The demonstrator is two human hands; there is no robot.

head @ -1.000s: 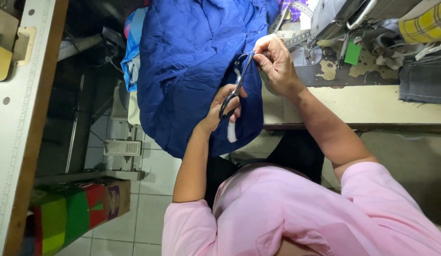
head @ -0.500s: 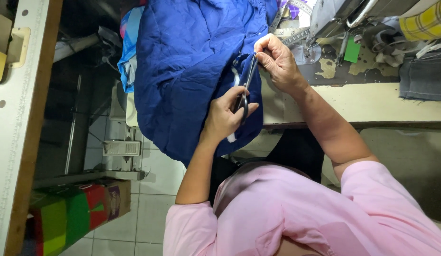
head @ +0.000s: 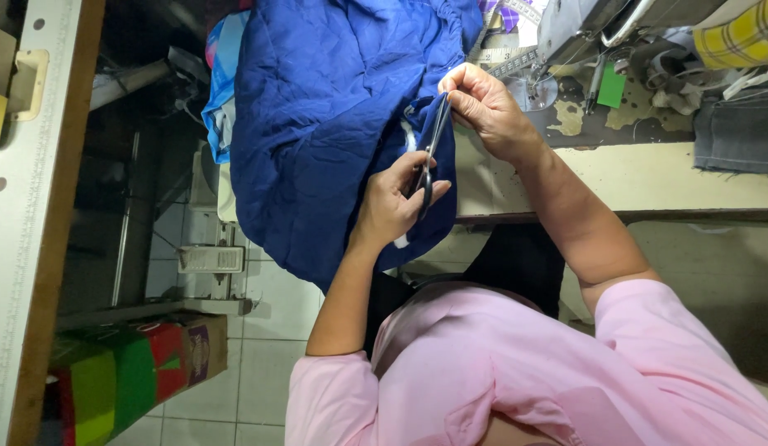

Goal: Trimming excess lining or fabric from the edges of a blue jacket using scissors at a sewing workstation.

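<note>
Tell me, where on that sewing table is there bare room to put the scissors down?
A bare cream strip of table runs between the right hand and the grey cloth. Nearer the machine it is crowded with scraps and a green tag. The blue fabric covers the rest; the left hand holds the scissors.

Even indoor light, sharp focus, dim shadowed left side.

The blue garment (head: 334, 124) is matt woven cloth, finely creased and soft-looking. The scissors (head: 429, 157) are dark metal with a dull sheen. The table (head: 648, 173) has a smooth cream top, worn and stained at its far part. The pink shirt (head: 524, 372) is matt knit cloth. The cardboard box (head: 128, 372) looks glossy-printed. The floor tiles (head: 260, 363) are smooth and pale.
</note>
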